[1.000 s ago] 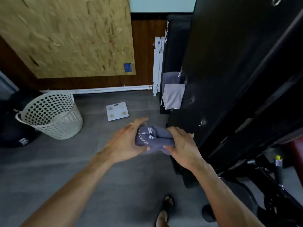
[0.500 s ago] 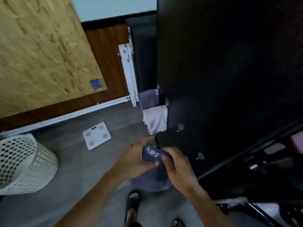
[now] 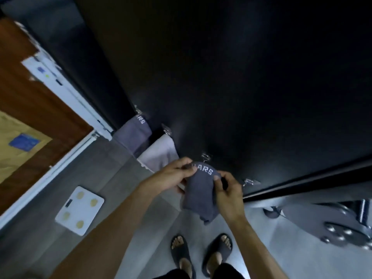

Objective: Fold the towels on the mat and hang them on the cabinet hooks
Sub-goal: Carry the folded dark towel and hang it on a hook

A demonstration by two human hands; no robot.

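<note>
**Folded towel held just under the third hook**

The black cabinet (image 3: 241,77) fills the far and right side of the room, its side face carrying a row of small metal hooks that runs from far left to near right. On the far-left hook hangs a grey towel (image 3: 133,135); next along, a pale towel (image 3: 160,155) hangs the same way. The free hook (image 3: 205,157) comes third, and a fourth hook (image 3: 248,181) sits bare to its right.

Both hands are pinched on the top edge of the dark grey folded towel (image 3: 199,195), the left hand (image 3: 171,176) at its left corner, the right hand (image 3: 228,191) at its right. The towel's long axis drops straight down toward the sandalled feet; its top band lies just below and slightly near of the free hook, not yet over it. The right hand looks the nearer to that hook, so I'd judge a short lift up and away will carry the band onto it.

White letters on the band read "ARS", the start hidden under the left fingers; the hung grey towel shows the same letters. A white bathroom scale (image 3: 79,210) lies on the floor to the left, its markings unreadable.
</note>
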